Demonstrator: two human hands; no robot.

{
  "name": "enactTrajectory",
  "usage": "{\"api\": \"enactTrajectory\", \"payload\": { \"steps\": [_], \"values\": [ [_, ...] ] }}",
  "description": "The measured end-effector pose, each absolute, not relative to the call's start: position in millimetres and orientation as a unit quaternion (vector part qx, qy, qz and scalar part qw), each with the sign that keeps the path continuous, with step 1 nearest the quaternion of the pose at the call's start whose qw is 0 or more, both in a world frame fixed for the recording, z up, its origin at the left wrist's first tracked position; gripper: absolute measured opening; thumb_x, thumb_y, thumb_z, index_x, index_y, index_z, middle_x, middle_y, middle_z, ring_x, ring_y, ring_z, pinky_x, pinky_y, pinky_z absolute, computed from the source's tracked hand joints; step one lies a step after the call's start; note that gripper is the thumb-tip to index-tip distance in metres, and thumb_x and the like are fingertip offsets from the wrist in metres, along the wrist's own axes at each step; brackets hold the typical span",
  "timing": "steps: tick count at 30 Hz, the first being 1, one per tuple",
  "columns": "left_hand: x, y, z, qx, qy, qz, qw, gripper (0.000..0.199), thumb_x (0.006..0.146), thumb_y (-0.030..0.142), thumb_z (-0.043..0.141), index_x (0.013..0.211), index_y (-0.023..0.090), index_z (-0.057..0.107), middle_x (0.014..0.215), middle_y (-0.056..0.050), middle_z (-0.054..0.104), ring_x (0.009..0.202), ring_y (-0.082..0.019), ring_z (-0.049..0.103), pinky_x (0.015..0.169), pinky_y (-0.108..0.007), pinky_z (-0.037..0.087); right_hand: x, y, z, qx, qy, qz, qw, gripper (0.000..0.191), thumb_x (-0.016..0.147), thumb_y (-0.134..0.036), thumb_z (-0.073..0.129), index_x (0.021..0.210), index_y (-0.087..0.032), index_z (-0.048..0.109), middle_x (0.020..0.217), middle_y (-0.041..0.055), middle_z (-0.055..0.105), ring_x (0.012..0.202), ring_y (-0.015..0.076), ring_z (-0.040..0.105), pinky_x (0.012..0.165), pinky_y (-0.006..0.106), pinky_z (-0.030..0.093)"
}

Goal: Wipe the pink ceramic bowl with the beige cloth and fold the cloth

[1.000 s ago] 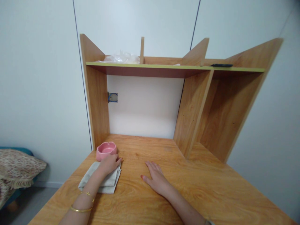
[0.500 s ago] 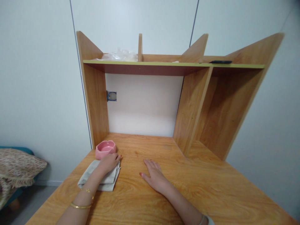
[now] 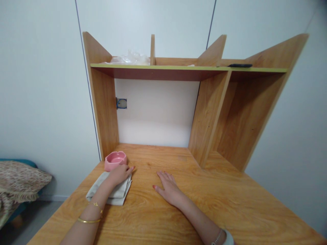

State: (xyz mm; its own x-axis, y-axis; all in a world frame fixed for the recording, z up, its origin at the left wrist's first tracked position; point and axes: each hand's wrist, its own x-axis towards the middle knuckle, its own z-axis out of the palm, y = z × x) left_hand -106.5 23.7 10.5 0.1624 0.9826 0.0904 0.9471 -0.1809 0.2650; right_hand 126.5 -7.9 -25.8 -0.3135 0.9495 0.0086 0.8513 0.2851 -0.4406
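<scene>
My left hand [image 3: 120, 174] rests on the far edge of a folded grey cloth [image 3: 119, 194], close beside a pink ashtray [image 3: 115, 161]. Its thumb points right, apart from the other fingers, whose tips are partly hidden. The ashtray stands at the back left of the wooden desk [image 3: 153, 221], near the shelf's left side panel. My right hand [image 3: 169, 189] lies flat on the desk to the right of the cloth, thumb spread away from the fingers, holding nothing.
A wooden shelf unit [image 3: 158, 68] rises from the desk's back, with a clear plastic bag [image 3: 130, 58] and a dark flat object [image 3: 240, 65] on top. An open socket box [image 3: 122, 103] shows on the wall. A patterned cushion [image 3: 22, 180] lies at far left.
My left hand's thumb has spread a little further to the right. The whole view has shifted slightly; my right hand stays flat on the desk.
</scene>
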Motion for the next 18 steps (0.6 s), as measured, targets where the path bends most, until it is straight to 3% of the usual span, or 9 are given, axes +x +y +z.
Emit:
{"api": "enactTrajectory", "payload": {
  "steps": [6,12,18],
  "values": [
    [-109.1,22.7,15.9,0.75,0.635,0.152,0.105,0.054,0.083,0.055,0.028,0.059,0.015,0.055,0.062,-0.008,0.061,0.06,-0.019,0.057,0.057,-0.028,0.036,125.9,-9.8,-24.4,-0.568,-0.79,0.181,0.141,0.066,0.082,-0.045,0.038,0.135,-0.008,0.028,0.141,0.0135,0.027,0.132,0.0261,0.015,0.106,0.041,0.009],
    [-108.8,25.9,15.5,0.781,0.566,0.201,0.168,0.058,0.079,0.061,0.031,0.067,0.013,0.06,0.06,-0.004,0.058,0.059,-0.016,0.053,0.054,-0.026,0.034,126.0,-9.7,-24.6,-0.565,-0.792,0.181,0.144,0.066,0.082,-0.044,0.038,0.135,-0.007,0.028,0.142,0.0135,0.026,0.131,0.0257,0.015,0.106,0.041,0.009],
    [-105.0,19.3,16.0,0.796,0.563,0.157,0.158,0.037,0.069,0.055,0.051,0.069,0.018,0.057,0.062,0.001,0.057,0.059,-0.014,0.051,0.05,-0.024,0.031,126.7,-9.7,-23.9,-0.566,-0.79,0.184,0.144,0.065,0.082,-0.045,0.038,0.135,-0.008,0.028,0.141,0.0126,0.028,0.131,0.0255,0.016,0.106,0.04,0.009]
  ]
}}
